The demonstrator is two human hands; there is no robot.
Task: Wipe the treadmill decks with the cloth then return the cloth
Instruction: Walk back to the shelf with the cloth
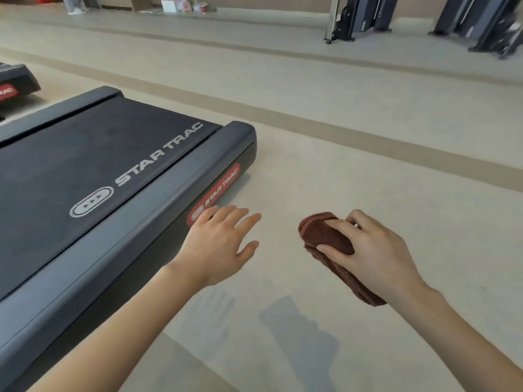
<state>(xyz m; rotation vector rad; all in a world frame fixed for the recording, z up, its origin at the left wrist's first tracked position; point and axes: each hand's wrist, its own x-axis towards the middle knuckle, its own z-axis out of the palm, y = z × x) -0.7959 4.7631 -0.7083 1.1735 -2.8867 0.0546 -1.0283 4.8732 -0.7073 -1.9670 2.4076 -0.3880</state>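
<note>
right hand (376,250) grips the folded brown cloth (328,239) above the floor (368,154); left hand (218,247), fingers spread open, hovers beside the treadmill deck (85,165).

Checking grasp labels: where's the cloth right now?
In the head view the folded brown cloth is held in the right hand, over the floor right of the treadmill deck and the open left hand.

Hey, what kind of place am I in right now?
Most likely a gym: a Star Trac treadmill beside you, part of a second treadmill at far left, and dark equipment frames along the far wall.
</note>
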